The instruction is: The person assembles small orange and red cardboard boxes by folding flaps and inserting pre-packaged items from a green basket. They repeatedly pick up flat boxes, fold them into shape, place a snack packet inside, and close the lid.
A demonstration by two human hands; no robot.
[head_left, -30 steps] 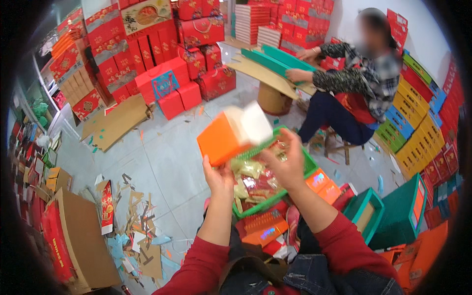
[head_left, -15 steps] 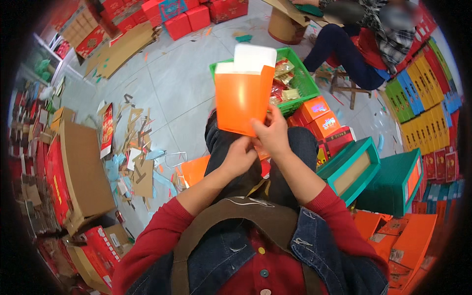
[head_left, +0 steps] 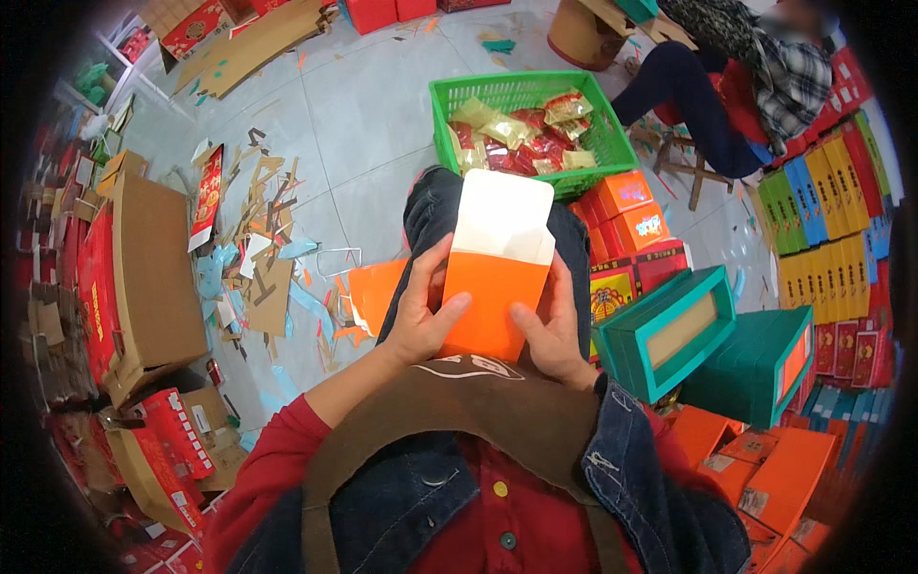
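An orange carton (head_left: 485,304) with its white-lined top flap standing up rests upright against my lap. My left hand (head_left: 428,311) grips its left side, thumb across the front. On the opposite side, my right hand (head_left: 552,325) holds the carton with its thumb on the front edge. What lies inside the carton cannot be made out. Just beyond my knees stands a green plastic basket (head_left: 595,180) of red and gold sealed packets (head_left: 524,132). Flat orange card (head_left: 373,292) lies beside my left leg.
Small orange boxes (head_left: 626,212) and green-framed boxes (head_left: 669,335) are at my right, orange cartons (head_left: 765,478) nearer. A large brown cardboard box (head_left: 163,287) is on the left, near cardboard scraps (head_left: 268,316). A person (head_left: 693,105) sits at the far right.
The carton has come down toward my lap. My hands have gone from its bottom end to its two sides. The basket now shows almost whole.
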